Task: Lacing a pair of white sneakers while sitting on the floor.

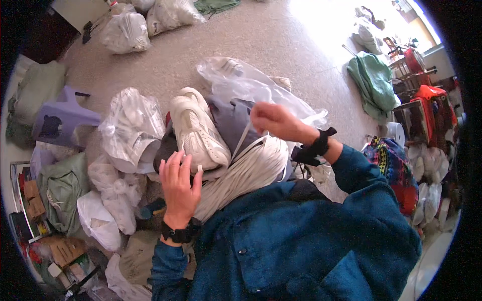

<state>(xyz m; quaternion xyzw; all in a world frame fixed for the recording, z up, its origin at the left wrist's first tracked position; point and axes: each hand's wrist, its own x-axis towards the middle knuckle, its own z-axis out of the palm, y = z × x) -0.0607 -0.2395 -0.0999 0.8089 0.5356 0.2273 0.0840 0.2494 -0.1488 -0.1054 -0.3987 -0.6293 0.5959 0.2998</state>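
Note:
A white sneaker (193, 128) rests on dark cloth in front of me, its laces partly threaded along the eyelets. My left hand (178, 188) is at its near-left edge, fingers stretched and apart, with a short white lace end just above the thumb. To the right of the shoe, my right hand (278, 123) is raised and curled, slightly blurred. A white shoelace (243, 140) runs down from its fingertips toward the shoe. Across my lap lies a thick bundle of white laces (246, 173), just right of the sneaker.
A clear plastic bag (241, 75) lies beyond the shoe; another bag (131, 128) with shoes stands left. Beside that is a purple plastic stool (65, 118). Filled sacks (125, 32) sit at the far left. Green cloth (371, 83) and cluttered shelves (419, 118) line the right.

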